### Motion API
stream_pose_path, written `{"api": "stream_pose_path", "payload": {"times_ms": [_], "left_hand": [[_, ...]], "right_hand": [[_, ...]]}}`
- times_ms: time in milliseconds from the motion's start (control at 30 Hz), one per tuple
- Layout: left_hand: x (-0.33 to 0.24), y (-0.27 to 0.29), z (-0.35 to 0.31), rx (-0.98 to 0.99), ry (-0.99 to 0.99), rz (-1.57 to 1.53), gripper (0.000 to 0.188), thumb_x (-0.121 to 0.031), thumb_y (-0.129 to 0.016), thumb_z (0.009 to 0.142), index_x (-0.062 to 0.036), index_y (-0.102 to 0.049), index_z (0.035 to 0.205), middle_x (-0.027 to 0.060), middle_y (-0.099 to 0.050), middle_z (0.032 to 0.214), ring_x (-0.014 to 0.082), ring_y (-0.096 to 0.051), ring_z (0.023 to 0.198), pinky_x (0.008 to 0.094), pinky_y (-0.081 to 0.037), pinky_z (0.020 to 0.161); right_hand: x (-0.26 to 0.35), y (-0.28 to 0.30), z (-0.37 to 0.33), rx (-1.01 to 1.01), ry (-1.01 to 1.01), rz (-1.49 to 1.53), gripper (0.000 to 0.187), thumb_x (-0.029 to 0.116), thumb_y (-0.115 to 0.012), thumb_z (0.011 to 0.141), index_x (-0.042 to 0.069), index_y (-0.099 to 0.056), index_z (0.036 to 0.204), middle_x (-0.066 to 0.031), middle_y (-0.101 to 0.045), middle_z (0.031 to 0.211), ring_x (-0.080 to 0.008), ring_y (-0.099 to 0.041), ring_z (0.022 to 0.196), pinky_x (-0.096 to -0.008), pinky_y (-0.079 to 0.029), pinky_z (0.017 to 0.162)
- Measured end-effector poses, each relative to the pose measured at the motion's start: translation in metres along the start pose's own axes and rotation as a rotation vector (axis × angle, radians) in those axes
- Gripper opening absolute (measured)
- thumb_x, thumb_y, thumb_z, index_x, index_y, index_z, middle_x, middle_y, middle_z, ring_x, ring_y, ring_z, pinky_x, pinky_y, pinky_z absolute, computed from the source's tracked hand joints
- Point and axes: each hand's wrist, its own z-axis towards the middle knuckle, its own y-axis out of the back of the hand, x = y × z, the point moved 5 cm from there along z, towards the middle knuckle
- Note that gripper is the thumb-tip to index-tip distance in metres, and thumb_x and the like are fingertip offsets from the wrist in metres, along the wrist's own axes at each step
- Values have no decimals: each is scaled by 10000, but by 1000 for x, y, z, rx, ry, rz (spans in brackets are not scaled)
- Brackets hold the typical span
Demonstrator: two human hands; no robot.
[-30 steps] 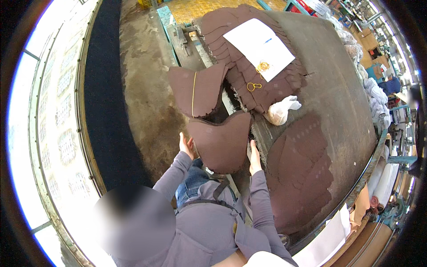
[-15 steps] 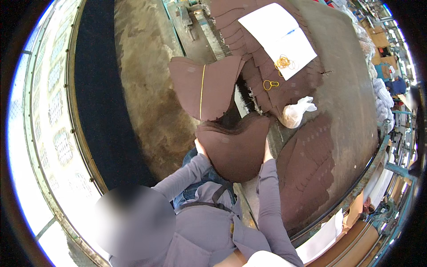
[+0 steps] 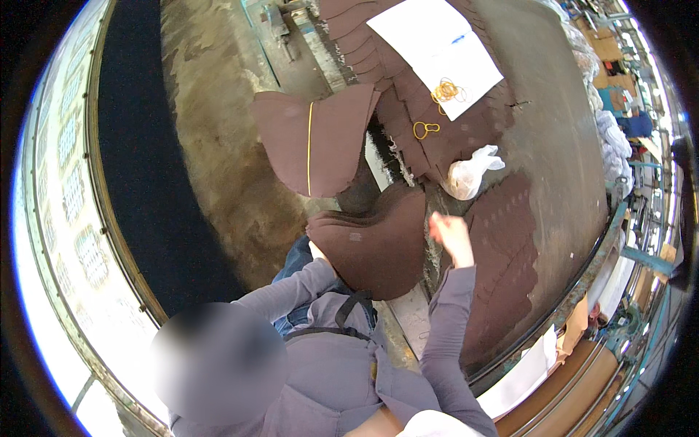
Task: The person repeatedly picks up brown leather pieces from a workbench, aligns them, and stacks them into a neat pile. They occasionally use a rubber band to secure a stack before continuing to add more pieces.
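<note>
A thick stack of curved brown fabric pieces [image 3: 369,251] lies in front of me, its layers fanned along the upper edge. My left hand [image 3: 318,253] grips its left edge, the fingers hidden under the stack. Off the right edge, my right hand [image 3: 453,237] is raised, apart from the stack; its fingers are blurred and nothing shows in them. Beyond is a second brown stack [image 3: 280,142] with a yellow rubber band [image 3: 309,149] running around it lengthwise.
Overlapping brown pieces [image 3: 408,127] cover the table's far side, under a white open notebook [image 3: 429,47] with a blue pen. Yellow rubber bands [image 3: 445,92] lie on it. A knotted plastic bag [image 3: 470,175] sits to the right, above more brown pieces [image 3: 502,247]. Metal clamps [image 3: 275,25] stand at the far edge.
My right hand has let go of the stack's right edge and lifted away to the right. The near stack has tilted slightly, and the whole view has shifted a little.
</note>
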Motion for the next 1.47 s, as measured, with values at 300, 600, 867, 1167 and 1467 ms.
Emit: {"api": "stream_pose_path", "payload": {"times_ms": [300,600,867,1167,1467], "left_hand": [[-32,87,36,-295,14,495,419,-396,-419,906,-166,-521,1242,44,-607,1147,271,-544,1018,420,-421,908],[-141,92,-21,-531,-580,531,437,-149,-578,765,-115,-563,1201,44,-549,1180,187,-482,1074,354,-346,955],[-157,-104,-135,42,-1191,850,332,-5,-546,814,-17,-549,1146,73,-560,1134,167,-508,1053,299,-409,929],[-29,-161,-133,755,-841,1548,165,-122,-739,757,-62,-698,905,42,-597,748,120,-601,742,271,-486,655],[-18,-139,-153,-88,-823,2193,380,-494,-629,802,-134,-728,871,153,-673,906,267,-666,765,343,-518,681]], "right_hand": [[88,19,138,-690,537,-98,254,198,-682,794,29,-674,983,-159,-646,842,-270,-628,761,-355,-487,697],[106,-10,167,-832,366,-429,186,255,-691,738,73,-692,777,-124,-637,828,-299,-630,801,-423,-491,708],[157,-49,52,-166,810,-92,177,170,-660,780,9,-631,848,-143,-620,809,-226,-604,727,-331,-475,656],[74,-80,-107,206,745,249,119,114,-550,890,2,-542,929,-76,-556,872,-191,-542,818,-285,-430,760],[-5,-86,-226,376,795,1227,382,272,-493,912,23,-422,631,-118,-520,867,-190,-466,965,-372,-306,953]]}}
